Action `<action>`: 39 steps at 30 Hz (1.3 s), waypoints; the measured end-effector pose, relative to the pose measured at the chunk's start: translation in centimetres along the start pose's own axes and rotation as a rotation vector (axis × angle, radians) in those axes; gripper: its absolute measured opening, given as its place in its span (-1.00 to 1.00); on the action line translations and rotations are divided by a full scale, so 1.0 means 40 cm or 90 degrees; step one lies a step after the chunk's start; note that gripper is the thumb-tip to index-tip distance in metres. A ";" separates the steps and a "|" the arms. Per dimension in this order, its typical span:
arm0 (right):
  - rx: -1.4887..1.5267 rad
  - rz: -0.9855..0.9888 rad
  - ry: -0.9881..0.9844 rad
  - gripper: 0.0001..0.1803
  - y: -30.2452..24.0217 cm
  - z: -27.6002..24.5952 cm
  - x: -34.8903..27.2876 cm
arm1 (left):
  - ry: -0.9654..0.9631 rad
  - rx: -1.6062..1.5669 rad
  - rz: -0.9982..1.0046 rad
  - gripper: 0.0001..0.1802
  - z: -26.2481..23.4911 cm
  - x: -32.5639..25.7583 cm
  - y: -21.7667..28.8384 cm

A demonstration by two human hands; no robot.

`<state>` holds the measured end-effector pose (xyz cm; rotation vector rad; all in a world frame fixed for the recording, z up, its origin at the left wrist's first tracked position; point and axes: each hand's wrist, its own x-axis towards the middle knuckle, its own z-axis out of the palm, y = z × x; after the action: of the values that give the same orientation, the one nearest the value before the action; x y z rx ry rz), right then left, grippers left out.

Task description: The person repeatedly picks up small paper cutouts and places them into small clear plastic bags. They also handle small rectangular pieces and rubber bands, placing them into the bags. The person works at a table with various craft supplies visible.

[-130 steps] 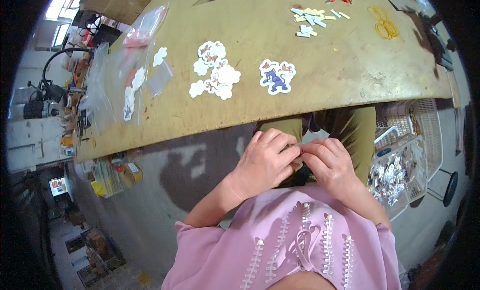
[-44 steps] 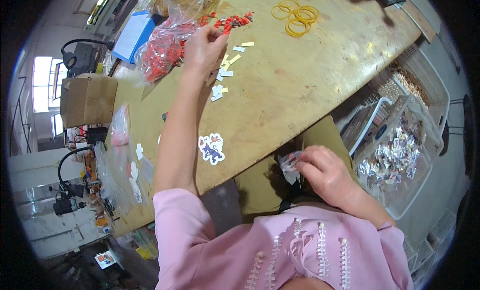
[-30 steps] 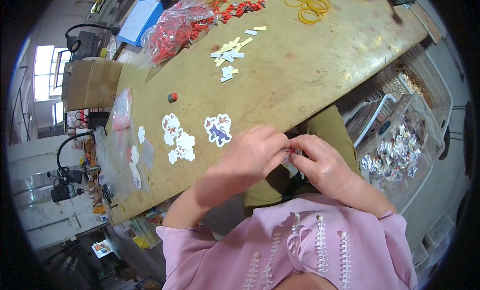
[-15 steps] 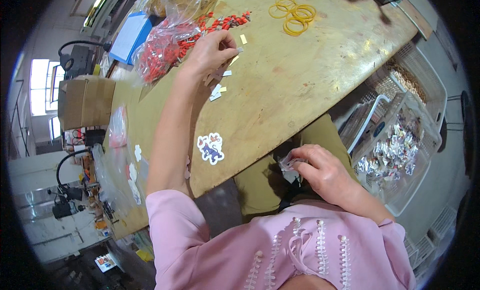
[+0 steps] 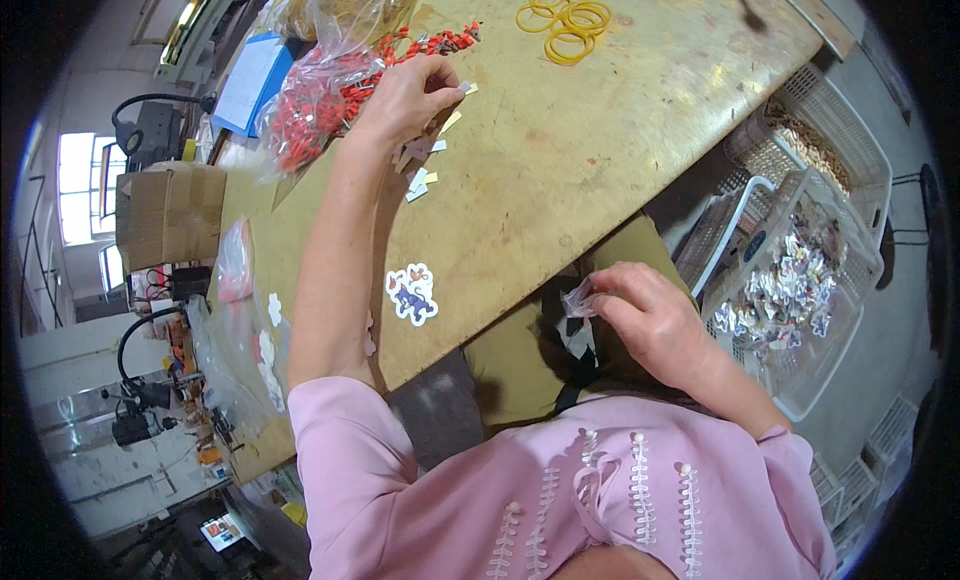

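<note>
My left hand [image 5: 408, 102] reaches to the far side of the worktable, with thumb and fingers pinched on a small pale strip [image 5: 466, 87]. Several more white and yellow strips [image 5: 418, 188] lie scattered just below that hand. Down at the table's near edge, over my lap, my right hand [image 5: 648, 315] has its fingers closed on a crumpled piece of clear plastic [image 5: 578, 298]. A white-edged sticker-like cutout [image 5: 411, 294] with a purple cartoon figure rests flat on the table between my arms.
Clear bags of red-tipped parts [image 5: 310, 110] sit at the far left, beside a blue clipboard [image 5: 250, 80]. Yellow rubber bands [image 5: 570, 25] lie farther back. At the right stand plastic baskets [image 5: 795, 400], one heaped with cutouts. A cardboard box [image 5: 170, 215] stands left.
The view has shifted slightly. A yellow strip that lay apart beyond my left fingertips is now at them. My right hand stays on the plastic, which hangs a little differently.
</note>
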<state>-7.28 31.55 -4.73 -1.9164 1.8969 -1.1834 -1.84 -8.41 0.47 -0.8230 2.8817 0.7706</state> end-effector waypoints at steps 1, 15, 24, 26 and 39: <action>0.000 -0.001 0.002 -0.83 -0.002 -0.002 0.000 | 0.014 0.014 0.010 -0.77 0.003 -0.006 0.000; -0.044 -0.021 0.114 -0.82 -0.024 -0.055 0.013 | -0.041 -0.374 0.143 -0.88 0.171 -0.449 0.369; -0.030 -0.025 0.105 -0.80 -0.019 -0.041 0.006 | 0.137 -0.267 0.138 -0.90 0.198 -0.461 0.363; -0.032 -0.018 0.099 -0.80 -0.013 -0.044 0.000 | 0.171 -0.238 0.127 -0.90 0.182 -0.425 0.331; -0.028 0.011 0.090 -0.82 -0.004 -0.045 -0.018 | 0.197 -0.129 0.116 -0.65 0.191 0.095 0.242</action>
<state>-8.21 32.92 -3.73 -1.8784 2.0218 -1.3158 -10.67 0.50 -2.52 -0.7657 3.2292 1.0547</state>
